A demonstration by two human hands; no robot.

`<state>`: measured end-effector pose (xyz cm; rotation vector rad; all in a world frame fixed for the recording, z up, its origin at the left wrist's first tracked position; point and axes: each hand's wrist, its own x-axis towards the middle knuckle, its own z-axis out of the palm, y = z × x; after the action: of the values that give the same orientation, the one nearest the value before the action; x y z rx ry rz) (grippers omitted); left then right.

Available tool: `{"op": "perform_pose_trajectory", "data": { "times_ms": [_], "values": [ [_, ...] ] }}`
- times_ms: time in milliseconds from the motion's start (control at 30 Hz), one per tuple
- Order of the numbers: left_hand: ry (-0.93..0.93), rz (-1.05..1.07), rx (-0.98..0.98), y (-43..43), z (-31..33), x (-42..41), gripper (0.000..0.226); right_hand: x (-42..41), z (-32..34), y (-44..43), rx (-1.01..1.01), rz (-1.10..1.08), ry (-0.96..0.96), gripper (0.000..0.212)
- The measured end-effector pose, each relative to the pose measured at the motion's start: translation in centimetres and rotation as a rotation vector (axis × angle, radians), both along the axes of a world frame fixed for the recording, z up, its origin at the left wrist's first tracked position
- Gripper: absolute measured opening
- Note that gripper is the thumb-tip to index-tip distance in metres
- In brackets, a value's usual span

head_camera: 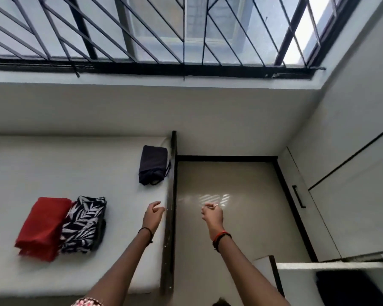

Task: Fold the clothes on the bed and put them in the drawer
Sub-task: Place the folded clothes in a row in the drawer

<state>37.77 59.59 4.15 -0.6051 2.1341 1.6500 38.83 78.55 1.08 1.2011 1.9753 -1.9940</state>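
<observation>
Two bare hands reach forward, both holding nothing. Nearest, at 5 o'clock, the white drawer [329, 266] stands pulled open, with something dark inside that I cannot make out. The left hand [153, 214] hangs over the edge of the mattress [53, 168], its fingers loosely curled and apart from the thumb. The right hand [212, 214], wearing a ring, is over the glossy floor [230, 244], its fingers curled in toward the palm. At 8 o'clock on the mattress lies a folded red garment [42, 228], touching a folded black-and-white leaf-print garment [84, 224] beside it. Farther off, at 11 o'clock from the left hand, a folded navy garment [153, 164] lies against the dark bed frame [171, 195]. At 3 o'clock is a wardrobe handle [299, 196], and at 12 o'clock a barred window [142, 29].
</observation>
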Motion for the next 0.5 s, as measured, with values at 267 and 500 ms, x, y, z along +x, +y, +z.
{"op": "perform_pose_trajectory", "data": {
  "times_ms": [267,500],
  "values": [
    [-0.015,0.069,0.022,-4.8,-1.1,-6.3,0.035,-8.0,-2.0,-5.6,0.036,0.181,-0.023,0.022],
    [-0.084,0.118,-0.035,-7.5,-4.4,-14.4,0.032,-16.9,-5.5,-7.6,-0.002,0.268,-0.099,0.017]
  ]
}}
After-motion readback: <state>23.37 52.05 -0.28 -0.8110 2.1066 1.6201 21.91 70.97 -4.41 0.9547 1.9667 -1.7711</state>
